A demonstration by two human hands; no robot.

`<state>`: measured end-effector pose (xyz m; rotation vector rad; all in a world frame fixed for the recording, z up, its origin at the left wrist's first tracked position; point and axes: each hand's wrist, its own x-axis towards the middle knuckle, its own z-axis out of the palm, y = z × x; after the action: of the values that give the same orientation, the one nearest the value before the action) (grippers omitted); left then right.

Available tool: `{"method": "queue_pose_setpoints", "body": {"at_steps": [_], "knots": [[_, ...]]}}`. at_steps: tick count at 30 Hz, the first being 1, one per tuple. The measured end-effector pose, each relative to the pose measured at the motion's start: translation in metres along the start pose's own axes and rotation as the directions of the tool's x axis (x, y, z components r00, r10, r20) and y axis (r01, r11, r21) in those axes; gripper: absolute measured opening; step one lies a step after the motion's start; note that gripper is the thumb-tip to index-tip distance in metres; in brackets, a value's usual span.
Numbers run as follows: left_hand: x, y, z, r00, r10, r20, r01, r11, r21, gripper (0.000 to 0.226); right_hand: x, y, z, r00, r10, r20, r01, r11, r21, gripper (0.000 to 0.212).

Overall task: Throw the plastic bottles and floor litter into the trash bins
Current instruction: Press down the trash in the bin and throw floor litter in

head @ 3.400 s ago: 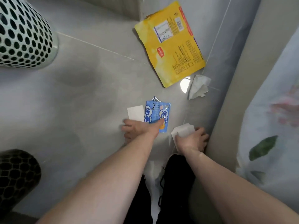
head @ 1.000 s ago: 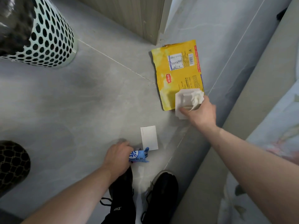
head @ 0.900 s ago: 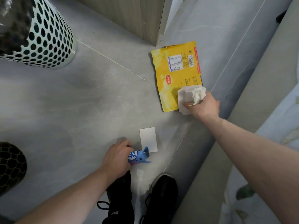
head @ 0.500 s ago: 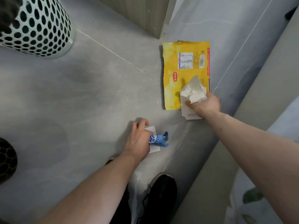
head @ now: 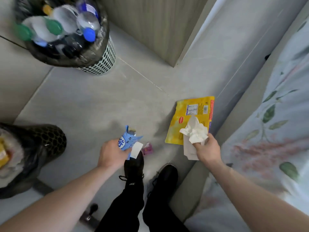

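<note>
My left hand [head: 112,154] grips a crumpled blue wrapper [head: 127,138] together with a small white card [head: 136,149], lifted off the grey floor. My right hand [head: 208,150] holds crumpled white tissues [head: 194,131] and a flat white paper [head: 188,150] in front of a large yellow packet [head: 187,121] lying on the floor. A small pink scrap [head: 147,149] lies by my shoe. A pale perforated bin [head: 98,62] with a black liner, full of plastic bottles [head: 66,22], stands at the top left. A dark mesh bin [head: 41,141] with litter stands at the left.
My black shoes [head: 151,169] stand at the bottom centre. A bed with a floral sheet [head: 274,131] runs along the right side. A wooden cabinet [head: 155,25] corner rises at the top centre. A dark object [head: 90,213] lies on the floor near my left leg.
I have risen and the view has pulled back, showing both bins. My left hand has picked the white card up with the blue wrapper. My right hand has lifted the tissues off the yellow packet.
</note>
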<state>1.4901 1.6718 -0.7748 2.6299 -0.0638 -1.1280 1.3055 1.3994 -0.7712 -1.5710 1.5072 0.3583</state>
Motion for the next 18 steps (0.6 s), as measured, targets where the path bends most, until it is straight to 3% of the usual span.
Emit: {"method": "queue_pose_setpoints", "body": {"at_steps": [7, 11, 16, 18], "knots": [[-0.102, 0.001, -0.110, 0.974, -0.190, -0.126, 0.156, 0.958, -0.239, 0.024, -0.115, -0.072, -0.031, 0.998, 0.033, 0.045, -0.032, 0.999, -0.026, 0.042], [-0.147, -0.007, -0.147, 0.980, -0.178, -0.088, 0.146, 0.946, -0.291, 0.023, -0.171, -0.114, -0.037, 0.995, -0.013, 0.096, 0.017, 0.999, -0.048, 0.045], [-0.142, -0.035, -0.151, 0.981, -0.180, -0.073, 0.151, 0.942, -0.298, 0.028, -0.180, -0.127, -0.009, 0.971, -0.061, 0.230, 0.054, 0.998, 0.036, 0.093], [-0.124, -0.053, -0.141, 0.970, -0.226, -0.085, 0.188, 0.928, -0.322, 0.025, -0.161, -0.117, 0.020, 0.962, -0.020, 0.272, 0.028, 0.999, -0.023, 0.099]]}}
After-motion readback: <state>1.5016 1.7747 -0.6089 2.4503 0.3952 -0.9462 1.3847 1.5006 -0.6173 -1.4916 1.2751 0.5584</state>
